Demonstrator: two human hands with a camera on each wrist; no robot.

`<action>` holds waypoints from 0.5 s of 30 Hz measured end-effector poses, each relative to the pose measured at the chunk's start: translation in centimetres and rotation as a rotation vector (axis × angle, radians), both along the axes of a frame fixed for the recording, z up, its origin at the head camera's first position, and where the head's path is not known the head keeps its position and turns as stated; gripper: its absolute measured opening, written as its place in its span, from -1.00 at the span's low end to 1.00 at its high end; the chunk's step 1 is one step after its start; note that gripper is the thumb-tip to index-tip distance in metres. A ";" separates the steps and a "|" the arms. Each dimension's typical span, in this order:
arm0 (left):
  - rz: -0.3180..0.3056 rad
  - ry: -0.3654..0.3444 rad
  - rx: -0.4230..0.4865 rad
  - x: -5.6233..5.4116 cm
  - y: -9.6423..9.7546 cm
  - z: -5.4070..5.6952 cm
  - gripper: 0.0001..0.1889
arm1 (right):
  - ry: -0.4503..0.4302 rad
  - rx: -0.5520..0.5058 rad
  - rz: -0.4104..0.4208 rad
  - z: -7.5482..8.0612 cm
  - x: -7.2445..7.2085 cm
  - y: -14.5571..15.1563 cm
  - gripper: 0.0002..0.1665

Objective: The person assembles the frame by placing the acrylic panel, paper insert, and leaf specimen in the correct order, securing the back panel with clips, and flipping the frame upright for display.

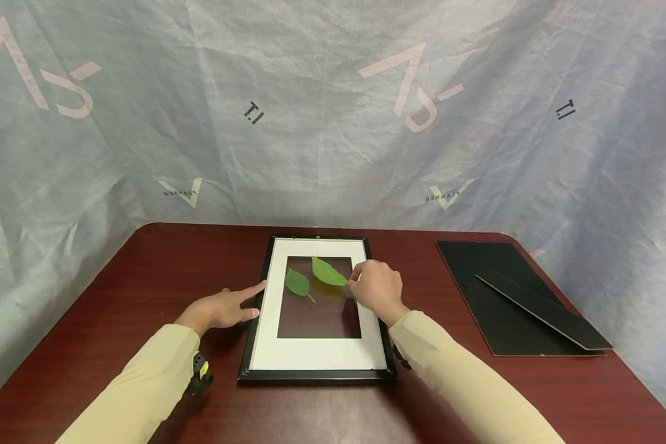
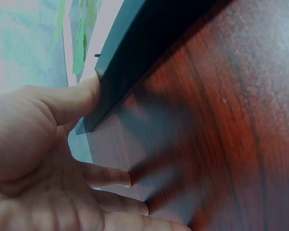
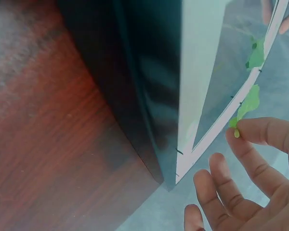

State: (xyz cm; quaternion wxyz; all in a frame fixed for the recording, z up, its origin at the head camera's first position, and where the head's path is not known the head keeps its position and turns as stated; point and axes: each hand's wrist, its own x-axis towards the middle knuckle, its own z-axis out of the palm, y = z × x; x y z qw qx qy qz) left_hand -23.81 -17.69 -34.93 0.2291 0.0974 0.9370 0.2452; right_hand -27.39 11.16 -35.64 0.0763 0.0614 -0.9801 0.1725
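A black picture frame [image 1: 316,375] with a white mat [image 1: 319,355] lies on the table. Within the mat's opening is a green leaf [image 1: 297,282] with its stem toward the front. My right hand [image 1: 378,287] pinches a second, lighter green leaf [image 1: 327,271] by its stem end between thumb and index finger, over the opening's right side. The right wrist view shows that pinched stem [image 3: 236,132], the other fingers spread loosely. My left hand [image 1: 223,308] touches the frame's left edge with an extended index finger. Its thumb [image 2: 82,99] rests against the frame's side.
Flat black boards [image 1: 460,265] lie on the table's right side, a narrow black flap [image 1: 544,308] standing up at an angle from them. A grey printed cloth [image 1: 311,123] hangs behind the reddish-brown table [image 1: 200,253] and along its sides.
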 end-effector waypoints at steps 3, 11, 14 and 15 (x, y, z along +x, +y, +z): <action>0.002 -0.001 0.000 -0.1 0.0 -0.1 -0.27 | -0.017 0.020 0.002 0.0 -0.3 -0.2 -0.79; 0.005 -0.001 -0.001 -0.2 0.0 -0.3 -0.27 | -0.082 0.122 -0.005 0.0 -0.7 -1.1 -0.74; 0.007 -0.005 -0.002 -0.2 -0.1 -0.2 -0.27 | -0.100 0.149 -0.012 0.1 -0.9 -1.3 -0.72; 0.006 -0.005 -0.002 -0.2 -0.1 -0.2 -0.27 | -0.107 0.157 -0.012 0.2 -0.9 -1.4 -0.70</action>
